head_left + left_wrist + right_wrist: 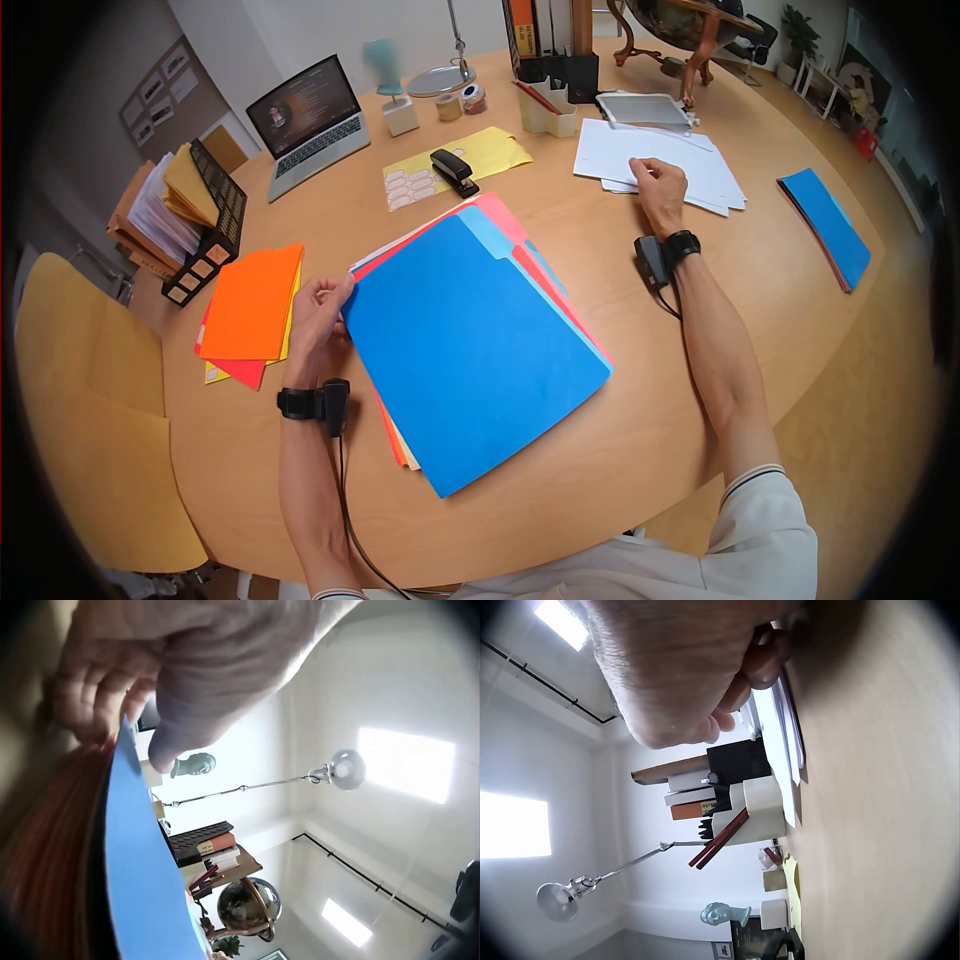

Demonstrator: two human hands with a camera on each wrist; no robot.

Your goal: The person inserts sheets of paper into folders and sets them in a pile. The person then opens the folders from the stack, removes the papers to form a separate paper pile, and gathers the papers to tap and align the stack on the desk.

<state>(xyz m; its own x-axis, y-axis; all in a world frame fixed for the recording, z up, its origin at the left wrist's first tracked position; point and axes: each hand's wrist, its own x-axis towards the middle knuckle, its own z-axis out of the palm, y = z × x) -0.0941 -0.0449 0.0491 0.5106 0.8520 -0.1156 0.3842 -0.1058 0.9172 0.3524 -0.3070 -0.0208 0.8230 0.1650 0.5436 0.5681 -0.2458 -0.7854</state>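
A stack of file folders lies in the middle of the desk, a blue folder [480,350] on top and red, light blue and cream edges showing beneath. My left hand [322,310] is at the stack's left corner, where thumb and fingers pinch the blue folder's edge. In the left wrist view, that folder's edge [139,847] runs down from between the thumb and fingers. My right hand [660,190] rests at the near side of some white sheets [705,165], its fingers loosely curled. The right wrist view shows the sheets [776,742] beyond the curled fingers [759,669].
Left of the stack lie orange, red and yellow folders [250,310]; behind them stands a black file rack [215,235]. A laptop [310,120], a black stapler [455,172] on yellow sheets and a pen holder [548,115] are farther back. Another blue folder [830,225] lies near the right edge.
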